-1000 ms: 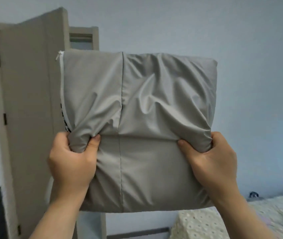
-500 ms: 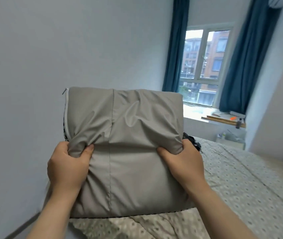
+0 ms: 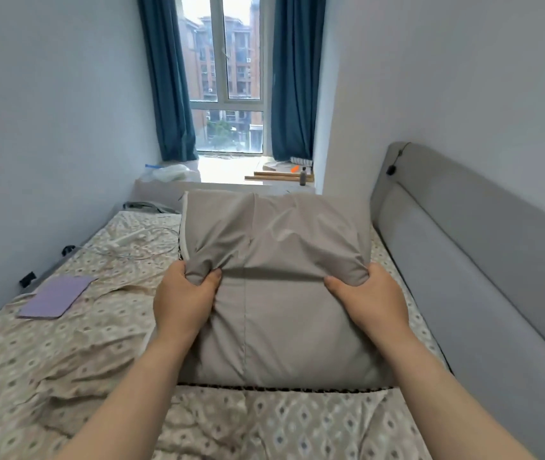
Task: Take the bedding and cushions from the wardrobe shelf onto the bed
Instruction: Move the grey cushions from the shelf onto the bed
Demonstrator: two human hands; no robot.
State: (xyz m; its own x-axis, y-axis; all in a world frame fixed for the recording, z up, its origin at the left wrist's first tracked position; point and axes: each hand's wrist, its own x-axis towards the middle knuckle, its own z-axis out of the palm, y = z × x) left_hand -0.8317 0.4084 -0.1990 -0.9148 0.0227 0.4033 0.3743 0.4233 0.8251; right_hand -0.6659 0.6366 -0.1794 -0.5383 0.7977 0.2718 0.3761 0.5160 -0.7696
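Observation:
A grey cushion [image 3: 281, 293] with a zip along its left edge fills the middle of the view, low over the bed [image 3: 65, 360] with its patterned sheet. My left hand [image 3: 183, 303] grips a bunch of the cushion's cover on the left side. My right hand [image 3: 372, 303] grips the cover on the right side. The cushion's lower edge, with a dark patterned trim, lies at the sheet; I cannot tell whether it rests on the bed. The wardrobe is out of view.
A purple flat pad [image 3: 55, 297] lies on the bed's left part, with white cables [image 3: 131, 244] beyond it. A grey padded headboard [image 3: 480, 277] runs along the right. A window with blue curtains [image 3: 168, 78] and a cluttered sill [image 3: 281, 174] stands ahead.
I have turned from the door towards the bed and window, carrying the cushion. The cushion has come down from chest height to just over the sheet. Both hands keep the same grip.

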